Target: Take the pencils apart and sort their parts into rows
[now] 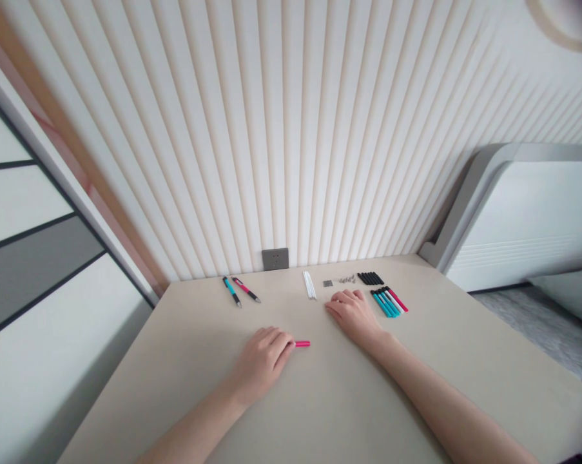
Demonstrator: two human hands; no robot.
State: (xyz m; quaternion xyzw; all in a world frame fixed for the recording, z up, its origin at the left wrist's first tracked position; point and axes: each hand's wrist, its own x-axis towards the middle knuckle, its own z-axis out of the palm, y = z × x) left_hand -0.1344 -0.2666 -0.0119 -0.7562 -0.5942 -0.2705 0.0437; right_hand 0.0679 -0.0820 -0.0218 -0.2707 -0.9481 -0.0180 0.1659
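Note:
My left hand [266, 353] is closed around a pink pen barrel [302, 343], whose end sticks out to the right past the fingers. My right hand [352, 314] lies low over the table with its fingers loosely bent and slightly apart, and nothing shows in it. Just left of its fingertips are several white pen refills [309, 285], side by side. Beyond the hand sit a cluster of small grey parts [328, 283] and several silvery pen tips [347, 280]. Right of it, several blue, white and pink pen barrels [388, 301] with black ends form a row.
Several black grips [370, 278] lie at the back right of the table [314, 412]. A blue pen [232, 292] and a pink pen [247, 290] lie at the back left. A grey socket [275, 259] is on the ribbed wall; a bed headboard [527, 212] stands at right.

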